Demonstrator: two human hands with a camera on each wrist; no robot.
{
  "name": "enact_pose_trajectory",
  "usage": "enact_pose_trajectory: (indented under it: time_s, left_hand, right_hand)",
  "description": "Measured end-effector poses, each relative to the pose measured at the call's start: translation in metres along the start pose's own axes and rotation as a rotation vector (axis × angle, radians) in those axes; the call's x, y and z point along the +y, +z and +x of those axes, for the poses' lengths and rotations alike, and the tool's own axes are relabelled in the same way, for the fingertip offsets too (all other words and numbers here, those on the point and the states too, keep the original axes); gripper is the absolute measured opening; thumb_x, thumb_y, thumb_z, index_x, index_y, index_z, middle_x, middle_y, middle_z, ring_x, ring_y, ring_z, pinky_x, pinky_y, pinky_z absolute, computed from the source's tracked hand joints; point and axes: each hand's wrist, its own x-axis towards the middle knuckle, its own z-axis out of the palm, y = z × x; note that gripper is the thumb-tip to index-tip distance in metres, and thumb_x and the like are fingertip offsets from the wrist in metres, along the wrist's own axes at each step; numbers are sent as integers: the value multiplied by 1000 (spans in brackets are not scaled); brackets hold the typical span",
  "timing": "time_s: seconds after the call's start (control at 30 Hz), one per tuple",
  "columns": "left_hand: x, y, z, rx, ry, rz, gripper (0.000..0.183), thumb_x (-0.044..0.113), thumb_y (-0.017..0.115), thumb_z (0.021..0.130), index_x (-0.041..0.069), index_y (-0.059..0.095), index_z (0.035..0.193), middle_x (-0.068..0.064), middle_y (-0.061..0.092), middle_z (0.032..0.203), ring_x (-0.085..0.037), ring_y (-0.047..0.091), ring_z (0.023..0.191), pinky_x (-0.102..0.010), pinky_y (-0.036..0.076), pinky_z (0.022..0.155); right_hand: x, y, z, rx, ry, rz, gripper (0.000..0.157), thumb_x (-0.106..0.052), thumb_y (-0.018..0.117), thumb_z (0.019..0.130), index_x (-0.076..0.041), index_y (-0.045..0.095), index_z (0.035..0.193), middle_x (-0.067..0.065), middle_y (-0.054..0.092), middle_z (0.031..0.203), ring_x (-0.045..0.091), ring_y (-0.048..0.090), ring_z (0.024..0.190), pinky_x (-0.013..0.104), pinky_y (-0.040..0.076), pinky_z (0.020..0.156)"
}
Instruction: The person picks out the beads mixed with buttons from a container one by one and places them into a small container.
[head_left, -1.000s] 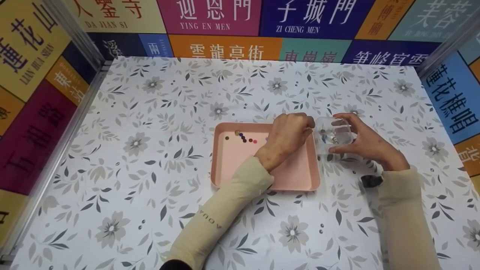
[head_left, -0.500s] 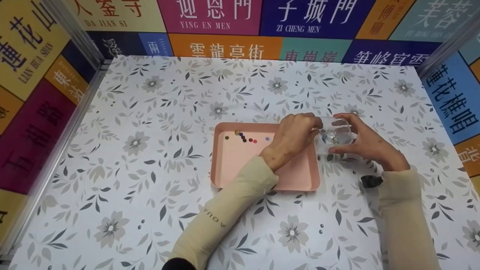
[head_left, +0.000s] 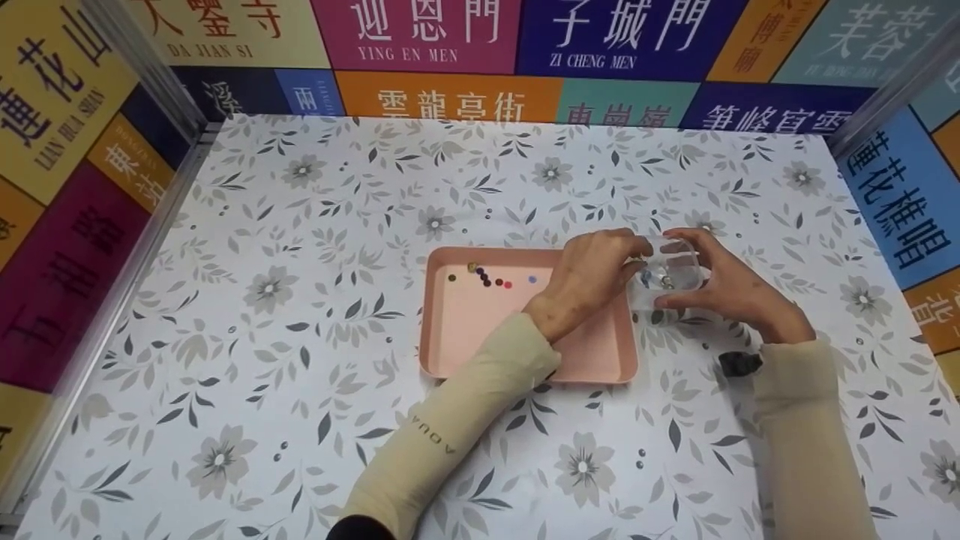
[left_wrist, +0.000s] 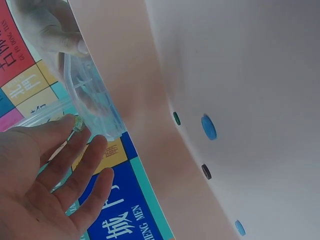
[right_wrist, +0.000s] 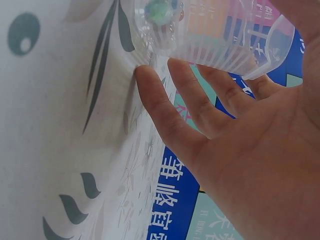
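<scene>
My right hand [head_left: 727,281] grips a clear plastic box [head_left: 681,262] just right of a pink tray [head_left: 430,322]; the box leans toward the tray. A few small shiny pieces lie inside it, one of them green [right_wrist: 159,11] in the right wrist view. My left hand [head_left: 589,274] reaches over the tray's right part to the box's mouth. In the left wrist view its thumb and forefinger pinch a small yellow-green bead [left_wrist: 78,123]. Several small round discs lie in the tray, among them a blue disc [head_left: 532,279] and a pink-red disc [head_left: 508,285].
Flowered white paper [head_left: 300,420] covers the table around the tray. Colourful panels [head_left: 450,45] with large lettering wall off the back and both sides. A dark band [head_left: 741,364] shows at the right wrist.
My left hand has shifted slightly right, from over the tray to the box's mouth, uncovering the blue disc. The right hand and the box have hardly moved.
</scene>
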Motion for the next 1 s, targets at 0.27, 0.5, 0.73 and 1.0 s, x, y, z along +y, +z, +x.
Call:
enact_pose_trajectory:
  time_s: [0.27,0.5,0.73,1.0]
  left_hand:
    - [-1,0,-2,-28,-9,7,24,27,67,102,25,75,125,9,75,117,-10,74,106,-27,58,86]
    - [-1,-1,-2,-55,3,12,23,27,66,102,24,76,123,8,73,118,-12,73,105,-28,58,86]
    - [-5,-4,-6,17,11,70,21,23,66,102,22,76,120,6,69,116,-15,74,96,-30,58,79]
    - [-15,-8,-12,60,-72,90,23,14,63,98,20,79,114,4,74,106,-17,75,89,-33,59,74]
  right_hand:
    - [3,1,2,-6,-34,-13,101,-19,90,82,-17,27,161,19,44,158,49,38,148,55,37,109]
    - [2,-1,1,-3,-19,-36,101,-22,90,82,-19,27,161,17,42,158,46,41,147,29,41,98]
    - [0,0,1,-8,-23,-39,103,-22,90,83,-19,25,162,19,42,159,50,37,148,49,43,106]
    - [-1,1,2,-16,2,-19,102,-22,90,82,-21,26,162,18,42,160,48,36,149,51,43,106]
